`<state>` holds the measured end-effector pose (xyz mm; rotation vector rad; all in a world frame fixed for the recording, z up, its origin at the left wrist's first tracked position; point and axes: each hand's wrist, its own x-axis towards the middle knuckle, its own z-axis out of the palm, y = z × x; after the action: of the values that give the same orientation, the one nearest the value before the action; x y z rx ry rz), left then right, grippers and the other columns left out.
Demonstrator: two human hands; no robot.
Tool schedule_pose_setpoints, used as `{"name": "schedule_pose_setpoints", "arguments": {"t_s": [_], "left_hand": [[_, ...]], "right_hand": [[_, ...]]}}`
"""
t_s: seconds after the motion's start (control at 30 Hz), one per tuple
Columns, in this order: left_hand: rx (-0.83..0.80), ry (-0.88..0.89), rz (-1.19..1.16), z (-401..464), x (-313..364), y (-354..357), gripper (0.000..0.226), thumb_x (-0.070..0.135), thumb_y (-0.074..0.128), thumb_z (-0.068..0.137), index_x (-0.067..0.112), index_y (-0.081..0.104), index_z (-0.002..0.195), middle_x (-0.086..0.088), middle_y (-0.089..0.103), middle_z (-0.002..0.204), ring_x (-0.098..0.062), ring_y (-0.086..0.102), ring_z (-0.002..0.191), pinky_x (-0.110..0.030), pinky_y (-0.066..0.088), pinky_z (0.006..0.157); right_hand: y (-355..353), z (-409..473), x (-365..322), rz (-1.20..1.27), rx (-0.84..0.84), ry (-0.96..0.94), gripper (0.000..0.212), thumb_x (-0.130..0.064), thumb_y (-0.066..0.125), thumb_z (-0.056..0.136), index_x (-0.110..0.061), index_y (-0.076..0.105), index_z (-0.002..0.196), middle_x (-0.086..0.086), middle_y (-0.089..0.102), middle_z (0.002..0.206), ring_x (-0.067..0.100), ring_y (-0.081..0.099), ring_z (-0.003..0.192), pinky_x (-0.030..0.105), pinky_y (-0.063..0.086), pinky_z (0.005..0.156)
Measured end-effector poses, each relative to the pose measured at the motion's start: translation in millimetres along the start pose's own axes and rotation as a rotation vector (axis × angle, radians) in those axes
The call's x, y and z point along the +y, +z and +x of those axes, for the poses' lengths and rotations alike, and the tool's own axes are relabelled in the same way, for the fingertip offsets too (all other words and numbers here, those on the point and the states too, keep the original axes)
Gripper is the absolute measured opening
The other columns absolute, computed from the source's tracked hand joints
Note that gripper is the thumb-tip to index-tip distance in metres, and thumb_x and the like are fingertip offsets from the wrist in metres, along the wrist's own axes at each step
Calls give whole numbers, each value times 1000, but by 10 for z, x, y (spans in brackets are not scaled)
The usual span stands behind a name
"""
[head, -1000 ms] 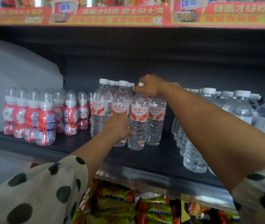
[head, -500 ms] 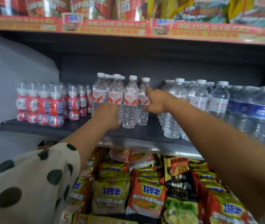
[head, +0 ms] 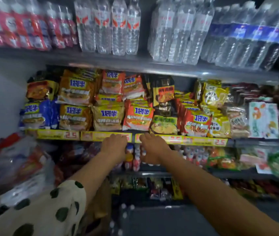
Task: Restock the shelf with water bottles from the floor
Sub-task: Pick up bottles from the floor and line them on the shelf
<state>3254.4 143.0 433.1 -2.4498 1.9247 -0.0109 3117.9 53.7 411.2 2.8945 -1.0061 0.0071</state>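
- Hands hang empty in front of the lower shelves: left hand [head: 114, 147] and right hand [head: 154, 149], fingers loosely bent, holding nothing.
- Water bottles [head: 109, 26] stand on the top shelf [head: 135, 63]; white caps of the floor bottles [head: 123, 210] show dimly below.
- Risk, as I judge it: reaching down fast, an arm could knock the noodle packets [head: 138, 116] off their ledge.
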Motion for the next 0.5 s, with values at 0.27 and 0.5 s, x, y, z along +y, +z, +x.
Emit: {"name": "schedule_pose_setpoints", "arguments": {"t_s": [0.27,0.5], "left_hand": [[-212,0,-20,-131,363,1548,52,18,63,83,9,43,130,-10,48,132,-29,44,125,-39,40,99],[-432,-99,-166,-221,636,3410,41,19,61,85,11,49,124,-8,54,125,-28,52,115,-38,45,95]], "right_hand": [[1589,-466,-63,125,-299,65,77,-48,66,80,-9,32,137,11,38,134,31,36,125,41,35,99],[3262,-704,-84,192,-465,69,67,-43,64,79,-11,36,131,10,40,132,30,38,123,39,33,100]]}}
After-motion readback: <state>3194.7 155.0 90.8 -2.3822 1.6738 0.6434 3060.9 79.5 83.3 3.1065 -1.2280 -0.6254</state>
